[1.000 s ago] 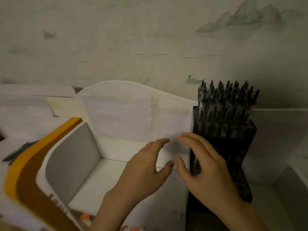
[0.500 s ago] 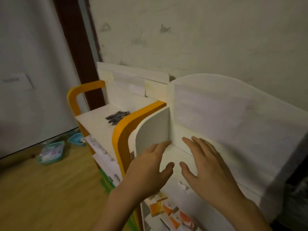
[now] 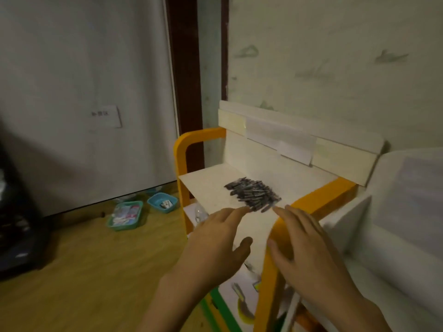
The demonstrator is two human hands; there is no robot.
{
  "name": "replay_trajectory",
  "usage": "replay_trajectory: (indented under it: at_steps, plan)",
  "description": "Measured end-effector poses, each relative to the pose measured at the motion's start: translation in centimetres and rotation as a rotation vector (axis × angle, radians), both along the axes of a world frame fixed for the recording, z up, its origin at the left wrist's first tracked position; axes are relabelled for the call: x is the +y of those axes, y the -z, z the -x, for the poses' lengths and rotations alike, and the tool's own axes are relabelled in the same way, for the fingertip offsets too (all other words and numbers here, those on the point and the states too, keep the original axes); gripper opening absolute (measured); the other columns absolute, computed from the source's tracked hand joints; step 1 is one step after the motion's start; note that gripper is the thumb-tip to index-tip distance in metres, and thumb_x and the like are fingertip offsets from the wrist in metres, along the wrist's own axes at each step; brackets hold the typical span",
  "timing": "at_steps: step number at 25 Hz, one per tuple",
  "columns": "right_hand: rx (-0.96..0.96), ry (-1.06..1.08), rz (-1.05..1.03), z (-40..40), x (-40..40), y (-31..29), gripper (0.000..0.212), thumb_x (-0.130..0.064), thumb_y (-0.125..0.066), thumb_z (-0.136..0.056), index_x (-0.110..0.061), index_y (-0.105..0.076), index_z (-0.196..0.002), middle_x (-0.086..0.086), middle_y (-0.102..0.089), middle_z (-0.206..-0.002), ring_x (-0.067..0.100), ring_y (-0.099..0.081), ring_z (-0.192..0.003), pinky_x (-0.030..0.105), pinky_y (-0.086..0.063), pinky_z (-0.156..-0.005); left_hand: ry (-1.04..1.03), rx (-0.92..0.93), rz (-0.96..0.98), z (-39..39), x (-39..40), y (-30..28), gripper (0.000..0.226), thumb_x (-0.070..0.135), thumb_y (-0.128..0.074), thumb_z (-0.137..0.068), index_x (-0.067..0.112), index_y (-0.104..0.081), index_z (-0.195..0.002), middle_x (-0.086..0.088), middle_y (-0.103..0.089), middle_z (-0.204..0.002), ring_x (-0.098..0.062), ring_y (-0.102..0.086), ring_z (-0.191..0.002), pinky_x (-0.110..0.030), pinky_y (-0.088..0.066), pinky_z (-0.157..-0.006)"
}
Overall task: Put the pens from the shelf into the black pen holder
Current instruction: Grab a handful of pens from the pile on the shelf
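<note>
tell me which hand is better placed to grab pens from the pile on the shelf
Probably the left hand: its fingertips nearly touch the pens, over the open shelf. The right hand, also open, hovers over the orange side rail.

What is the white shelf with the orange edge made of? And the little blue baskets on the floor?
The shelf looks like painted wood board: flat matte white top, thick orange rim. The baskets look plastic: thin moulded teal walls. The blur leaves both uncertain.

Two teal baskets sat side by side on the wooden floor near the wall, each holding small items too blurred to identify. A dark brown door frame stood behind them. A black object occupied the left edge.
</note>
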State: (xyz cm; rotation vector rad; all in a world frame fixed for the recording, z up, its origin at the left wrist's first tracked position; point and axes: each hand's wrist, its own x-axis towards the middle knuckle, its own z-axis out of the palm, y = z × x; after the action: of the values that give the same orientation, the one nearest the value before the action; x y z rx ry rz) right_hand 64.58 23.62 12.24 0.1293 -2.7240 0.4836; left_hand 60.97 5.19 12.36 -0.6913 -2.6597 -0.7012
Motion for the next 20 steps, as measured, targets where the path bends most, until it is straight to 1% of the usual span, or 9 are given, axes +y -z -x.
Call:
replay_trajectory:
  at_steps: [2,4,6,8,11,15,18,20]
  plan:
    - [-0.001,-0.01,0.007,3.8,-4.0,0.2,0.061,-0.052,-0.04,-0.094,-0.039,-0.014,-0.147,-0.015,-0.017,-0.155,0.009,-0.012,-0.144,0.029,-0.024,-0.115,-0.017,0.001,0.024,3.0,-4.2,-0.4,0.061,0.049,-0.048,-0.094,0.046,-0.017,-0.146,0.017,-0.03,-0.152,-0.008,-0.037,-0.134,-0.031,-0.041,-0.107]
    - [0.01,-0.011,0.019,7.2,-7.2,0.5,0.061,-0.051,-0.041,-0.094,-0.038,-0.015,-0.148,-0.015,-0.02,-0.155,0.009,-0.015,-0.143,0.028,-0.022,-0.114,-0.018,-0.015,0.038,6.2,-7.7,-0.7,0.062,0.049,-0.048,-0.094,0.047,-0.016,-0.147,0.016,-0.026,-0.154,-0.008,-0.035,-0.135,-0.03,-0.04,-0.108]
    - [0.012,0.006,0.021,10.4,-9.3,1.0,0.061,-0.051,-0.041,-0.094,-0.038,-0.015,-0.148,-0.015,-0.021,-0.154,0.008,-0.016,-0.142,0.025,-0.021,-0.113,-0.008,-0.041,0.044,9.5,-10.1,-0.7,0.062,0.05,-0.048,-0.094,0.047,-0.014,-0.146,0.017,-0.024,-0.155,-0.009,-0.032,-0.138,-0.03,-0.038,-0.108]
    - [-0.006,0.04,0.02,13.0,-10.4,1.6,0.061,-0.051,-0.041,-0.094,-0.037,-0.015,-0.148,-0.014,-0.021,-0.154,0.009,-0.016,-0.142,0.025,-0.021,-0.113,0.01,-0.053,0.059,12.4,-11.3,-0.6,0.062,0.051,-0.048,-0.094,0.048,-0.014,-0.146,0.018,-0.025,-0.154,-0.009,-0.034,-0.137,-0.03,-0.04,-0.107]
    - [-0.018,0.096,0.04,16.9,-11.1,2.4,0.06,-0.05,-0.041,-0.095,-0.036,-0.018,-0.148,-0.013,-0.023,-0.154,0.01,-0.017,-0.142,0.027,-0.023,-0.114,0.046,-0.068,0.068,16.8,-11.6,-0.1,0.061,0.051,-0.046,-0.094,0.048,-0.014,-0.146,0.019,-0.025,-0.154,-0.007,-0.039,-0.134,-0.029,-0.042,-0.105]
    - [-0.018,0.18,0.062,24.0,-10.7,4.2,0.059,-0.049,-0.041,-0.094,-0.032,-0.022,-0.148,-0.01,-0.027,-0.153,0.014,-0.019,-0.142,0.031,-0.023,-0.116,0.094,-0.081,0.124,24.6,-10.3,1.1,0.061,0.052,-0.045,-0.094,0.047,-0.013,-0.146,0.018,-0.027,-0.154,-0.008,-0.034,-0.137,-0.032,-0.039,-0.108]
    - [-0.059,0.245,0.099,29.6,-9.6,5.8,0.06,-0.05,-0.043,-0.093,-0.032,-0.024,-0.147,-0.009,-0.03,-0.152,0.016,-0.022,-0.142,0.037,-0.027,-0.116,0.129,-0.125,0.176,30.5,-8.6,1.3,0.062,0.052,-0.046,-0.094,0.047,-0.012,-0.146,0.017,-0.026,-0.154,-0.009,-0.034,-0.137,-0.033,-0.039,-0.11]
    - [-0.087,0.287,0.152,33.6,-8.6,6.2,0.059,-0.05,-0.045,-0.092,-0.033,-0.026,-0.146,-0.009,-0.032,-0.151,0.017,-0.023,-0.142,0.038,-0.028,-0.116,0.141,-0.143,0.203,34.9,-7.0,1.1,0.063,0.052,-0.046,-0.094,0.046,-0.012,-0.146,0.016,-0.027,-0.154,-0.01,-0.034,-0.137,-0.034,-0.038,-0.111]
